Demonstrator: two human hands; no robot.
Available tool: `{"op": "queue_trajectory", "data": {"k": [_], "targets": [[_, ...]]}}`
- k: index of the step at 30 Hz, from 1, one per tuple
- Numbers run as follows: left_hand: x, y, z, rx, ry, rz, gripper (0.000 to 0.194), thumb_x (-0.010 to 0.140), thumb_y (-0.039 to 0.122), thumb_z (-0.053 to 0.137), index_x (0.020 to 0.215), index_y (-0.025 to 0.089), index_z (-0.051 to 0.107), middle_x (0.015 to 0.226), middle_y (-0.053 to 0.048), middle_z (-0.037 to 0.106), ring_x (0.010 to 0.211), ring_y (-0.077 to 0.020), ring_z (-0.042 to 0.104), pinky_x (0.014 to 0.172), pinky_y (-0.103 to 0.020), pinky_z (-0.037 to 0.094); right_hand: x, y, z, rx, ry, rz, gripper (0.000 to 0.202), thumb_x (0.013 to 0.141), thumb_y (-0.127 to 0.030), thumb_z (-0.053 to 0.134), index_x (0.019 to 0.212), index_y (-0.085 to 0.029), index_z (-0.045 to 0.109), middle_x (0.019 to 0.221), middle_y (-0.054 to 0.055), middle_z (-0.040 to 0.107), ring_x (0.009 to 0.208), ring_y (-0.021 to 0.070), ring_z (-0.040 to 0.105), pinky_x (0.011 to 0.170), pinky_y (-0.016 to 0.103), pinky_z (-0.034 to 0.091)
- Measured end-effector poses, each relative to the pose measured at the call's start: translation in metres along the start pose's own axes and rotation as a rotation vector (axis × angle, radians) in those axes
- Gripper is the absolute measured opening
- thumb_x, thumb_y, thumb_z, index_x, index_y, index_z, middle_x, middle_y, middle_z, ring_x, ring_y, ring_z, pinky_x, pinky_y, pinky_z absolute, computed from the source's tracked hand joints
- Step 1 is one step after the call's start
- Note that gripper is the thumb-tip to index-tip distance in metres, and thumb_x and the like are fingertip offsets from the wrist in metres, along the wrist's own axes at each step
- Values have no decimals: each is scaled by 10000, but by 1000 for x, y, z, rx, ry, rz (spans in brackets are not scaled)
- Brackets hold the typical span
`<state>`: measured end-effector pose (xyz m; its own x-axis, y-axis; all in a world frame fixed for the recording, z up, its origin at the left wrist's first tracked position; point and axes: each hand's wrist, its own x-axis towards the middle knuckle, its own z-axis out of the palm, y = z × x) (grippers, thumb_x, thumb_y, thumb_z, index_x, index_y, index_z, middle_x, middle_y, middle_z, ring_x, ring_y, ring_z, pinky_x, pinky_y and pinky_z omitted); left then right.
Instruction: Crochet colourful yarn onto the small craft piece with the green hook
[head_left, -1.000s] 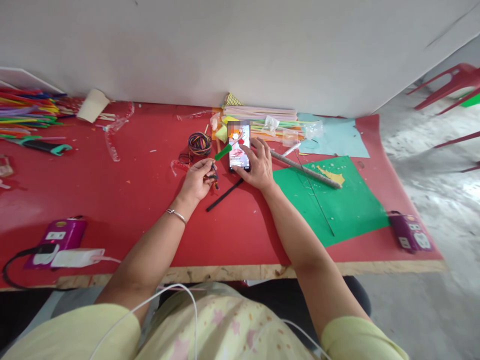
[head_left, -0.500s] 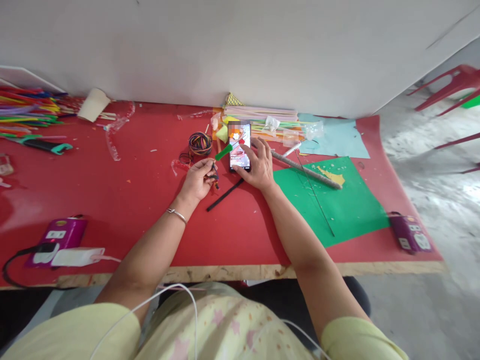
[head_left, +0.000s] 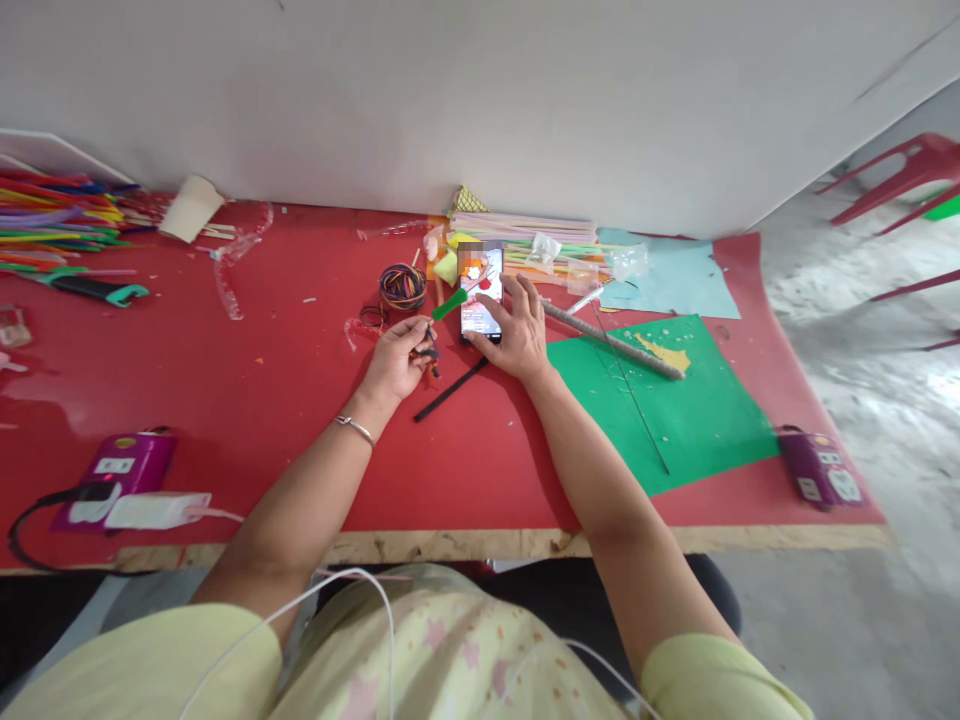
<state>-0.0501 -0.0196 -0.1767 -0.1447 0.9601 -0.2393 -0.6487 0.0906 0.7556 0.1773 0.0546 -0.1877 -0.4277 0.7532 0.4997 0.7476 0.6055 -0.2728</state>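
Note:
My left hand [head_left: 400,358] is closed in a pinch at the end of a slim tool with a green handle [head_left: 450,304]. A short piece of multicoloured yarn [head_left: 433,352] is also in these fingers and hangs below them. The tool's thin tip points toward a phone [head_left: 480,315] that shows a colourful picture. My right hand [head_left: 517,332] is open over the phone, thumb at its lower edge and index finger over the screen. A ball of multicoloured yarn [head_left: 402,288] sits just beyond my left hand.
A black strip [head_left: 450,391] lies below the phone. To the right are a grey fuzzy rod [head_left: 645,357], a thin wire [head_left: 634,395] and a green sheet [head_left: 675,430]. Pipe cleaners [head_left: 60,215] are heaped far left. Purple power boxes [head_left: 142,462] stand near both front corners.
My right index finger has shifted slightly down over the phone screen. My left hand keeps its hold on the green-handled tool and yarn.

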Motion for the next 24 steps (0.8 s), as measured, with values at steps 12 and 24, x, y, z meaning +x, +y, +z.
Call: {"op": "queue_trajectory", "data": {"k": [12,24], "targets": [[0,1,1,4,23,-5,209,764,203,935,867,165,756,756,-5,679,541,-36,468,453,-136,293,0,0,-4,28,69,7,775,978,-777,560,1542,-248,610,1680,174,500,1625,432,379,1345,643,344],[-7,18,27,173,32,103,298,637,281,1009,807,166,793,578,39,570,485,-56,427,409,-160,269,21,-48,-52,1069,-251,277,539,915,-660,727,1258,-247,771,1013,29,777,871,193,678,760,316,577]]}}
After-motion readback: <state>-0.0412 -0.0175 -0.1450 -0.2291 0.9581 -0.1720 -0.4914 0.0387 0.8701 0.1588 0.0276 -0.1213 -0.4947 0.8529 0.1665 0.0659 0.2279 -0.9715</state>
